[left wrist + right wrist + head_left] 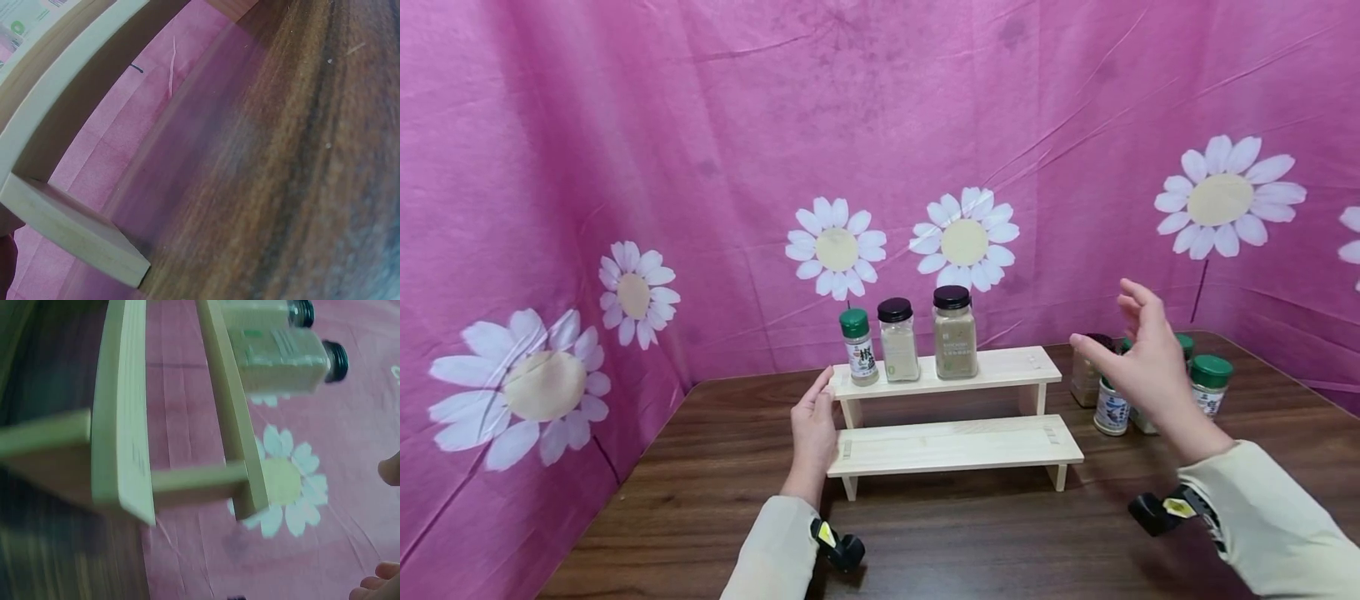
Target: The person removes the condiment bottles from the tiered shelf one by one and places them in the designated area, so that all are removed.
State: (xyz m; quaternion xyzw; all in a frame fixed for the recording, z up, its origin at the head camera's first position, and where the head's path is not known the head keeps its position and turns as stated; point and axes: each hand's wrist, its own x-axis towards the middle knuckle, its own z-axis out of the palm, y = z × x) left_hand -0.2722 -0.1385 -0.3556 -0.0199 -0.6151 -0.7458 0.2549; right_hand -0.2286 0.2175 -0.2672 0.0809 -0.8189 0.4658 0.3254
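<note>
A two-tier pale wooden rack [958, 446] stands on the table. My left hand [815, 429] rests against its left end, fingers stretched up along the side to the upper shelf. On that shelf, from the left, are a green-capped seasoning shaker [861, 348], a black-lidded glass spice jar [898, 342] and a taller black-lidded spice jar [955, 333]. The lower shelf has a bare top. To the right of the rack my right hand [1150, 367] hangs in the air with fingers and thumb spread, holding nothing. Its fingertips [375, 584] show at the edge of the right wrist view.
Behind and below my right hand stand several more spice containers, partly hidden: a dark-lidded jar [1084, 375], a small shaker [1111, 408] and a green-capped shaker [1212, 383]. A pink flowered cloth [737, 167] hangs round the back of the dark wooden table [700, 517].
</note>
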